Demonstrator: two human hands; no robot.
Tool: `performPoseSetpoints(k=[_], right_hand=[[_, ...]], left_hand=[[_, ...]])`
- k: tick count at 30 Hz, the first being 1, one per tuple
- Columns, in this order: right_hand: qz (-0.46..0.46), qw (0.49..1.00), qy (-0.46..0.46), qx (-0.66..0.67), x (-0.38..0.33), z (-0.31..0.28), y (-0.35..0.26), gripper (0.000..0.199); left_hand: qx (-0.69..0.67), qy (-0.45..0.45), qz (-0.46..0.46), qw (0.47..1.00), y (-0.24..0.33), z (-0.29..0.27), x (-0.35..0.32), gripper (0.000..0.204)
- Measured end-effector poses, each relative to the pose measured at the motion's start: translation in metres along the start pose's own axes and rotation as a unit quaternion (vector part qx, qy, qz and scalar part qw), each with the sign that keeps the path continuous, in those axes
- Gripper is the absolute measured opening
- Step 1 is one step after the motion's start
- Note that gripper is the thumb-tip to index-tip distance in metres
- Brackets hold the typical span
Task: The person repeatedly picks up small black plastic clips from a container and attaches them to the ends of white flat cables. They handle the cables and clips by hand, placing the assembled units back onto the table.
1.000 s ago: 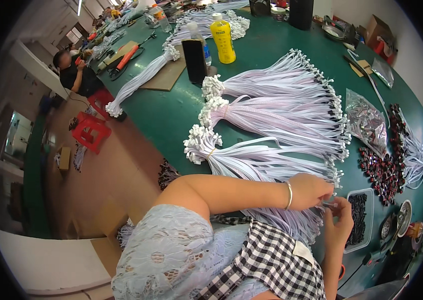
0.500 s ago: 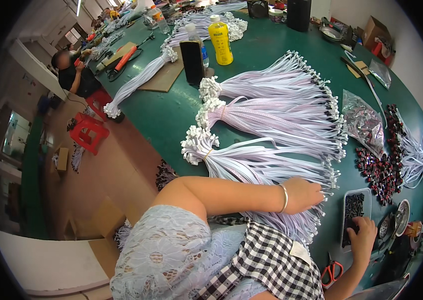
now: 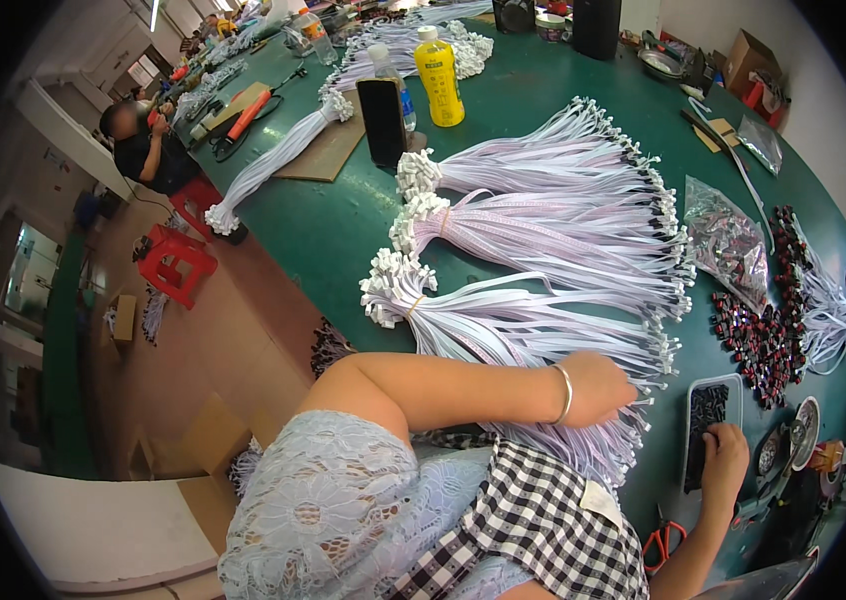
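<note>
My left hand (image 3: 598, 388), with a bangle at the wrist, lies curled over the connector ends of the nearest bundle of white flat cables (image 3: 483, 318). Its fingers are closed on a cable end, their tips partly hidden. At the right, my right hand (image 3: 726, 460) reaches over the near side of a clear plastic tray (image 3: 740, 392) of small black tube-like pieces (image 3: 708, 405). Its fingers are bent and drawn together at the pieces; whatever is between them is hidden. Two more cable bundles, a middle one (image 3: 533, 232) and a far one (image 3: 543, 165), fan out beyond.
Red-handled scissors (image 3: 663, 545) lie near my right forearm. Red-and-black small parts (image 3: 748, 345) are heaped beside a clear bag (image 3: 728, 240). A phone (image 3: 381, 122) and a yellow bottle (image 3: 440, 78) stand farther back. Another person (image 3: 153, 150) sits across at the left.
The fingers of my right hand have drawn closer together over the black pieces in the tray. My left hand has shifted slightly left along the cable ends.
</note>
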State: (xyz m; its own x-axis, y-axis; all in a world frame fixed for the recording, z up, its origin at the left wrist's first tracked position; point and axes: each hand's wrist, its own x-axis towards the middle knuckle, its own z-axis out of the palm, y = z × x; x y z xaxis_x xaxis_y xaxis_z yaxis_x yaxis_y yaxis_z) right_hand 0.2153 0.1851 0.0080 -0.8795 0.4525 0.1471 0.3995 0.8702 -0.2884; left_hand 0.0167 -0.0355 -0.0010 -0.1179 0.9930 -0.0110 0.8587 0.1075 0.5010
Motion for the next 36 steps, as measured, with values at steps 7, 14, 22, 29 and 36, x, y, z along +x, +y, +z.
performPoseSetpoints(k=[7,14,22,29,36], right_hand=[[0.002,1.0,-0.006,-0.007,0.001,-0.001,0.0,0.007],[-0.001,0.999,0.023,0.031,0.001,-0.004,-0.001,0.008],[-0.243,0.957,-0.126,0.094,-0.032,-0.043,-0.06,0.02],[-0.112,0.89,-0.314,0.311,-0.055,-0.027,-0.056,0.021],[-0.007,0.893,-0.217,0.393,-0.077,-0.002,-0.052,0.019]], left_hand=[[0.012,0.02,-0.024,0.999,-0.003,0.001,0.001,0.019],[0.017,0.065,-0.044,0.997,-0.008,0.0,0.003,0.016],[0.01,0.086,-0.04,0.995,-0.014,0.009,0.004,0.016],[-0.008,0.099,-0.03,0.995,-0.018,0.015,0.007,0.016],[-0.023,0.09,-0.052,0.994,-0.022,0.014,0.011,0.016]])
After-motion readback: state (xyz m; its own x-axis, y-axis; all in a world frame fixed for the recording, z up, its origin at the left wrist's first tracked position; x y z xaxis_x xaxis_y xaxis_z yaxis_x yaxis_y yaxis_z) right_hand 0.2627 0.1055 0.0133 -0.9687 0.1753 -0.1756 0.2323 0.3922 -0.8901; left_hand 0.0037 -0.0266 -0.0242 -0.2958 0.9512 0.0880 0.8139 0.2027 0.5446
